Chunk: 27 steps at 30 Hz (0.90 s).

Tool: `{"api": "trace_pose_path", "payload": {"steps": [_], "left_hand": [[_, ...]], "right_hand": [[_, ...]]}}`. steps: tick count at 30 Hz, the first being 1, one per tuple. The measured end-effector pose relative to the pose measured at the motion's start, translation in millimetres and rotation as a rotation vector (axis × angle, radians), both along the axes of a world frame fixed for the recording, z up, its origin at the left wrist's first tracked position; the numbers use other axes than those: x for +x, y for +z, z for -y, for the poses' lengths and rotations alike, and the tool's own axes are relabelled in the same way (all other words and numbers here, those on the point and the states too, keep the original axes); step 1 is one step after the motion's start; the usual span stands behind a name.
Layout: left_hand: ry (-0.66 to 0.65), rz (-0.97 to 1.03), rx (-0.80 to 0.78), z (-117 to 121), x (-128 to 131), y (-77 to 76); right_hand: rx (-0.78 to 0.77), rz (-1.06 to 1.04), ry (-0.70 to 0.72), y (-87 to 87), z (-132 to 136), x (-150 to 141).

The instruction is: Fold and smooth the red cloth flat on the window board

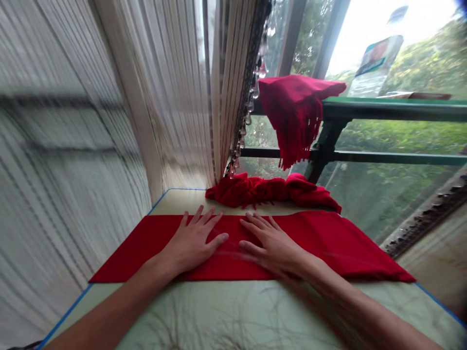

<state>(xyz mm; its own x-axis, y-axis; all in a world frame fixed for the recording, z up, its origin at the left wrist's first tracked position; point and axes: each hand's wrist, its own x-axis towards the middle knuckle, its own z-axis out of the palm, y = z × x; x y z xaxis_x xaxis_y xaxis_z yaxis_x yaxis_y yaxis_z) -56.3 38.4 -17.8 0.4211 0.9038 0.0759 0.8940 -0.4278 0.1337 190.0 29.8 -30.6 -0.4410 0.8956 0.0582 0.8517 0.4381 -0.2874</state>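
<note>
A long red cloth [328, 243] lies flat across the pale table [233, 311], folded into a wide band. My left hand [195, 240] rests palm down on its middle, fingers spread and open. Close beside it my right hand [272, 243] also lies flat on the cloth, fingers stretched out. Neither hand grips anything. Behind the band a second red cloth [270, 190] sits bunched up by the window. A third red cloth with a fringe [295, 112] hangs over a green rail [394, 109].
Pale striped curtains [109, 121] hang at the left and back, with a string of clear beads [251, 97] along their edge. A glass window with green bars stands behind the table. The table has a blue edge [65, 316].
</note>
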Motion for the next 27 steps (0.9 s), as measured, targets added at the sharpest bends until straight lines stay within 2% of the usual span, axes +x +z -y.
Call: {"api": "trace_pose_path", "payload": {"steps": [11,16,22,27], "left_hand": [[-0.016,0.030,-0.010,0.5,-0.9,-3.4],[-0.023,0.046,0.010,-0.9,-0.5,-7.5],[0.000,0.007,-0.080,-1.0,2.3,-6.1],[0.027,-0.011,-0.062,-7.1,0.0,-14.5]], "right_hand": [[0.004,-0.014,-0.006,-3.9,-0.5,1.2],[-0.003,-0.025,-0.002,-0.2,3.1,1.0],[-0.008,-0.032,-0.007,3.0,5.7,2.5],[-0.034,-0.044,0.039,6.7,4.5,6.0]]}}
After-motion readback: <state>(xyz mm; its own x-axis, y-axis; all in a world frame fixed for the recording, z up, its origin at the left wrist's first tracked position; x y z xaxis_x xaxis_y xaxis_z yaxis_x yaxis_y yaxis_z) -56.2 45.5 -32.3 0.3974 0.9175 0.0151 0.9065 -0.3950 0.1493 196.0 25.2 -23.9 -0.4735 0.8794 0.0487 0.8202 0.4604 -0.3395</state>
